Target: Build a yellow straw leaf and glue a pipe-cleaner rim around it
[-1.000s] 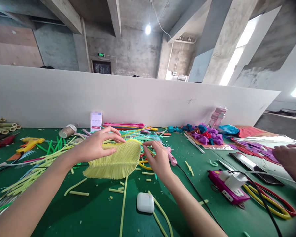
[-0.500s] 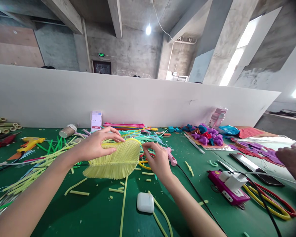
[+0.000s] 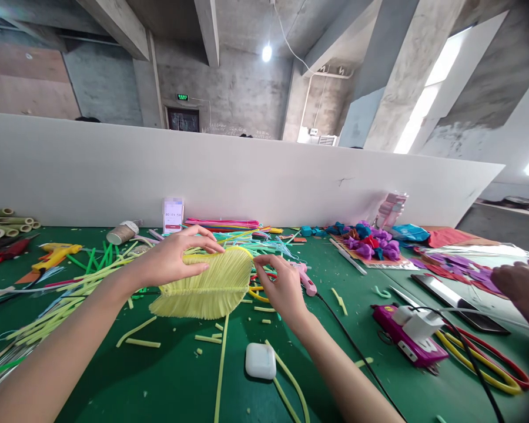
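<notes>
A pale yellow leaf shape (image 3: 207,291), which looks made of chenille stems side by side with a rib along it, is held above the table. My left hand (image 3: 170,258) is closed on its upper edge, thumb in front and fingers over the top. Along that edge runs a brighter yellow chenille stem (image 3: 242,251). My right hand (image 3: 281,285) pinches the end of this stem by the leaf's right tip; the fingertips partly hide it. Just right of that hand lies a pink glue gun (image 3: 307,281) with a black cord.
Pale yellow stems (image 3: 70,299) pile on the left near a yellow glue gun (image 3: 56,256). A white earbud case (image 3: 260,361) lies in front. Toward the right are a purple power strip (image 3: 408,341), scissors, purple flowers (image 3: 374,244) and another person's hand (image 3: 518,288). A phone (image 3: 173,215) stands behind.
Both my hands and the leaf keep nearly the same place and grip. The view has shifted very slightly, and the other person's hand at the right has moved a little.
</notes>
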Available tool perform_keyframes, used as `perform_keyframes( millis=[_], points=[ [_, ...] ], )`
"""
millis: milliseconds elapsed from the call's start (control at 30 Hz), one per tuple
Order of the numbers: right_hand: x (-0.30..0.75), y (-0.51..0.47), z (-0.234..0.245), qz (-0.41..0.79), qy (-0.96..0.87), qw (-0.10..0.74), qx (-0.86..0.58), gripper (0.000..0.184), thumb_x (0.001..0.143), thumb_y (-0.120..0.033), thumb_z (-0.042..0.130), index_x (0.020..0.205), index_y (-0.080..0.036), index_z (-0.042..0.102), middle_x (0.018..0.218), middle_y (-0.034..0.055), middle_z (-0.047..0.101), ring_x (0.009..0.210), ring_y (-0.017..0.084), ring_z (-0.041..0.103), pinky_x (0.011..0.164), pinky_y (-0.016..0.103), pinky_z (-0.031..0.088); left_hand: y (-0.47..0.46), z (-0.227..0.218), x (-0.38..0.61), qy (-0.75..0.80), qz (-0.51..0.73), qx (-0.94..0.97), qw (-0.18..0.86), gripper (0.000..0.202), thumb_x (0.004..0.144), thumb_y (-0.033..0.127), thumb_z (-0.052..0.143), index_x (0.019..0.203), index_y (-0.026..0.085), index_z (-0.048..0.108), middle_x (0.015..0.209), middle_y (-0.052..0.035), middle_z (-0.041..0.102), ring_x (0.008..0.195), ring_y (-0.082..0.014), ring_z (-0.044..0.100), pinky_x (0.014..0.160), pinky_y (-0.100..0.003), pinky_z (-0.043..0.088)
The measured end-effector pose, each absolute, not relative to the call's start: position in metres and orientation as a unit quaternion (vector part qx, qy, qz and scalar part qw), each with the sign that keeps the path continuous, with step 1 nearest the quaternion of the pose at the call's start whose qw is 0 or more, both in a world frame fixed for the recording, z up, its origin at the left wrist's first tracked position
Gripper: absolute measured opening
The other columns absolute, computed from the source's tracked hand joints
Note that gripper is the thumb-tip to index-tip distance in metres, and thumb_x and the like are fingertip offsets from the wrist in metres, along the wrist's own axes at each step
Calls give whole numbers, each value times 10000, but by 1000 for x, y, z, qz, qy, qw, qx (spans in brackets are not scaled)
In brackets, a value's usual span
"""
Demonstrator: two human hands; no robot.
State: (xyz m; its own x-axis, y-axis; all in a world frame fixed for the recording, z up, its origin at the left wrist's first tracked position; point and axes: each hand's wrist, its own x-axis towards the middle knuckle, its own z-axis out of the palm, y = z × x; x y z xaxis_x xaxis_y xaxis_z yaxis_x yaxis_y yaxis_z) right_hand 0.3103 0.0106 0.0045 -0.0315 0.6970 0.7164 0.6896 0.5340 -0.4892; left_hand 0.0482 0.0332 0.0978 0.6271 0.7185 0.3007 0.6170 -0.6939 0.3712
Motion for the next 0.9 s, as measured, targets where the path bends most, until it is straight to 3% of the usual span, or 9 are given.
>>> perform_keyframes(
  millis=[600, 900],
  points=[
    [307, 9, 4, 19, -719, 491, -492, 215, 861, -164, 524, 1000, -234, 671, 981, 21, 743, 929, 223, 674, 813, 363, 495, 36, 96, 45, 370, 215, 895, 128, 314, 849, 281, 601, 1153, 333, 659, 1298, -48, 516, 1135, -262, 570, 950, -415, 470],
    [304, 3, 6, 28, -744, 496, -447, 369, 778, -48, 449, 1037, -211, 656, 1017, 31, 725, 929, 208, 653, 811, 350, 507, 21, 106, 46, 385, 230, 882, 146, 170, 875, 271, 592, 1033, 275, 653, 1296, -38, 491, 1052, -202, 569, 696, -275, 488]
  ],
)
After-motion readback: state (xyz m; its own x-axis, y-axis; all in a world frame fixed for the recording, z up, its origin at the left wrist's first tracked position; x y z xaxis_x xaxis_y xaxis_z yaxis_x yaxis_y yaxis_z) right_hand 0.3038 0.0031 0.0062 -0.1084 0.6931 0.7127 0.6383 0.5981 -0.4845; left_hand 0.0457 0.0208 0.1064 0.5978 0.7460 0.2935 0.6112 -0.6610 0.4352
